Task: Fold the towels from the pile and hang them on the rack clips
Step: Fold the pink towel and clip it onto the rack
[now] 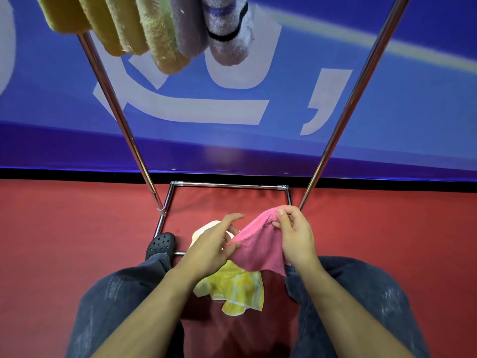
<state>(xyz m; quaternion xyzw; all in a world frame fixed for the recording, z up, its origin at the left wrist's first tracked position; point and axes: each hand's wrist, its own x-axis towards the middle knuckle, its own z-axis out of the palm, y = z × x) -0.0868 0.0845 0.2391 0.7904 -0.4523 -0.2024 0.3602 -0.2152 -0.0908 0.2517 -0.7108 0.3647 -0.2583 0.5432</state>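
The right hand (pixel 296 237) pinches the top corner of a pink towel (pixel 254 248) between thumb and fingers. The left hand (pixel 214 248) is half open, its fingers spread and its thumb tip touching the pink towel's left edge. Below both hands a yellow towel (pixel 237 291) lies crumpled on the red floor (pixel 64 228), between the person's legs in dark jeans (pixel 113 301). A black clog (pixel 161 245) rests against the base bar of the metal rack (pixel 229 186). At the top left, 5 folded towels (pixel 154 29) hang in a row; their clips are out of view.
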